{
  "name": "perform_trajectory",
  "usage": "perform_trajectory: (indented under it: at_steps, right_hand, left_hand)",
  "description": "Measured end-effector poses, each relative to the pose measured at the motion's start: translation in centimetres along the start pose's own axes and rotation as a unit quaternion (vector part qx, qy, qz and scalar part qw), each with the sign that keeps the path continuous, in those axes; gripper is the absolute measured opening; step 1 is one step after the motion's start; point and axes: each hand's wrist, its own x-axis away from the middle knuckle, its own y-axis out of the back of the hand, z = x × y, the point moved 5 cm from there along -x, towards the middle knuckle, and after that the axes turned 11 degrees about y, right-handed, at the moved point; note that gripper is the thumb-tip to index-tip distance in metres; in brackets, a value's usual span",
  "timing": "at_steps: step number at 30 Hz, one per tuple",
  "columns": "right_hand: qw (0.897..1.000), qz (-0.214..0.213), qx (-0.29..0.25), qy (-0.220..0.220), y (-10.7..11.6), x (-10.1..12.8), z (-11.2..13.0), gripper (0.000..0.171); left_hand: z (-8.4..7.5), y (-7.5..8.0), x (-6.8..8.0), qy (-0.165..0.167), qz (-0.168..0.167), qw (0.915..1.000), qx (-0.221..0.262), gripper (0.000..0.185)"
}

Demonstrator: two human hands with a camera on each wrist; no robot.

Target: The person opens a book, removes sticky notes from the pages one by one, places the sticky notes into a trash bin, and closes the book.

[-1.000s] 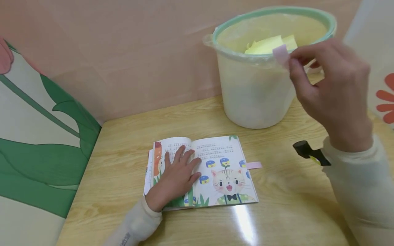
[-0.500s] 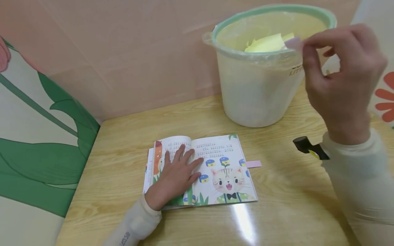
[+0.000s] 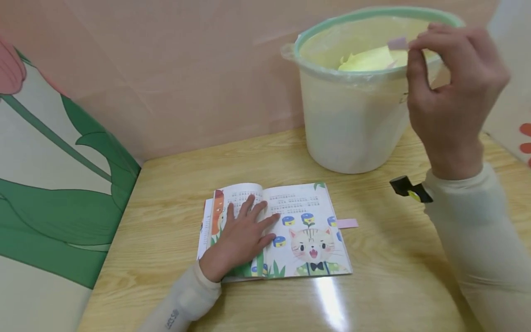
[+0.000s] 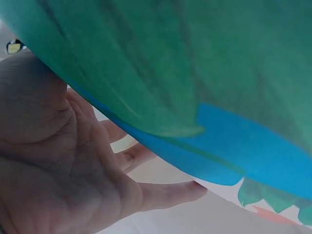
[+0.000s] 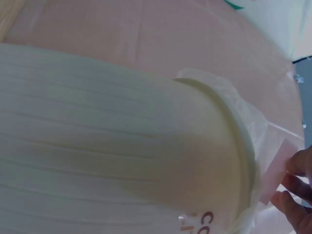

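Observation:
An open picture book [image 3: 290, 226] with a cat drawing lies on the wooden table [image 3: 166, 193]. My left hand [image 3: 242, 235] rests flat on its left page with fingers spread; the left wrist view shows the palm [image 4: 73, 165] against the page. My right hand [image 3: 448, 92] is raised at the rim of a white bucket [image 3: 352, 115] with a green rim, lined with a clear bag. It pinches a small pink sticky note [image 3: 397, 44] over the opening; the note [image 5: 273, 180] also shows beside the bucket wall. Yellow paper [image 3: 367, 59] lies inside.
Another pink sticky tab [image 3: 347, 223] pokes out from the book's right edge. A black and yellow object [image 3: 408, 190] lies on the table near my right sleeve. A pink wall stands behind, and a green-leaf panel [image 3: 54, 184] borders the left side.
My right hand has carried the pink note up and to the right, from in front of the bucket's rim to over its opening. The left hand stays on the book.

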Motion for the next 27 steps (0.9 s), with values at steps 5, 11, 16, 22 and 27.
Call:
perform_trajectory:
  at_steps: [5, 11, 16, 22, 27]
  right_hand:
    - [1.000, 0.019, 0.013, 0.004, -0.2, -0.1, -0.5, 0.036]
    - [0.997, 0.063, 0.045, -0.016, -0.3, 0.0, -0.9, 0.030]
    - [0.996, 0.084, 0.040, -0.017, -0.5, 0.3, -1.6, 0.029]
    - [0.994, 0.101, 0.041, -0.010, -0.3, 0.5, -2.7, 0.027]
    - [0.992, 0.121, 0.045, 0.003, -0.4, 0.6, -2.8, 0.025]
  left_hand:
    - [-0.1, 0.1, 0.0, -0.002, -0.004, 1.0000, -0.008, 0.051]
    - [-0.2, 0.3, 0.0, -0.005, 0.001, 0.9999, -0.010, 0.051]
    - [-0.2, 0.3, 0.1, -0.005, 0.003, 0.9999, -0.010, 0.051]
    - [-0.2, 0.2, 0.1, -0.006, 0.000, 0.9999, -0.016, 0.051]
    - [-0.2, 0.3, 0.2, -0.005, 0.004, 0.9998, -0.016, 0.052]
